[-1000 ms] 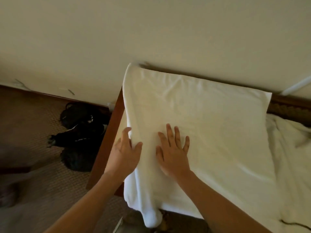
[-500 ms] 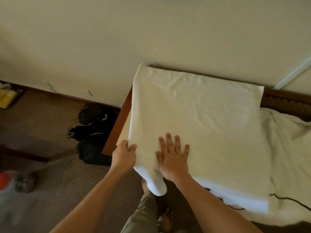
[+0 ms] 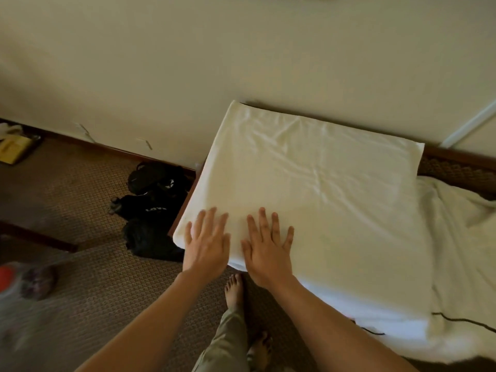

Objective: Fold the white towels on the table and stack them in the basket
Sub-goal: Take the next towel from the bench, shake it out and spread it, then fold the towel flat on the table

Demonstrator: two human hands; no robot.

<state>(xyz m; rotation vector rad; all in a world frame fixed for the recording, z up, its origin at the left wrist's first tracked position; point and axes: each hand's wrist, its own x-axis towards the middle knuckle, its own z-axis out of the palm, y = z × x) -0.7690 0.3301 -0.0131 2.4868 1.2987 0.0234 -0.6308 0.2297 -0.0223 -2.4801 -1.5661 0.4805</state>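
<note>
Since the earlier frame, our left hand (image 3: 206,242) has released the pinched near-left edge of the white towel (image 3: 308,200) and now lies flat on it, fingers straight and spread, gripping nothing. Our right hand (image 3: 268,251) remains flat beside it, fingers likewise extended and pressing the cloth. The hanging flap seen before at the near-left corner has been tucked up, so the towel now reads as a squared, folded slab covering the left end of the table (image 3: 185,208), its near edge at the table's front edge. We judge this fold complete and being smoothed. A second, unfolded towel (image 3: 461,237) lies rumpled at the right end. No basket is in view.
</note>
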